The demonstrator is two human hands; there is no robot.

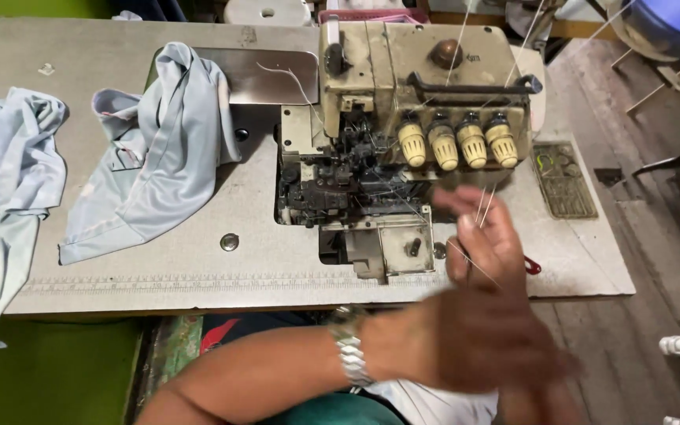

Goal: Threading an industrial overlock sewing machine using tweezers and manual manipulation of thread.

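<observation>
While both hands are blurred mid-motion in front of the overlock sewing machine (403, 142), read is limited. Left hand (482, 338), metal watch (348, 354) on the wrist, crosses low over the lap below the right hand; fingers look loosely curled, but I cannot tell if it grips anything. Right hand (485, 236) sits just above it, fingers partly open and pointing up toward the four cream tension knobs (458, 145). Thin white threads (482, 206) run down from those knobs to the right fingertips; it appears to pinch or guide at least one, though blur hides the contact.

Judgement on handling: keep each thread separate, light steady tension, no crossing between neighbouring knobs, and feed one path at a time into the open looper area (340, 189) left of the right hand.

Well left of both hands, a pale blue garment (159, 149) lies bunched on the table (198, 267), a second pale blue piece (1, 181) beyond it at the far edge. Small red-handled tool (532, 266) just right of the right hand.
</observation>
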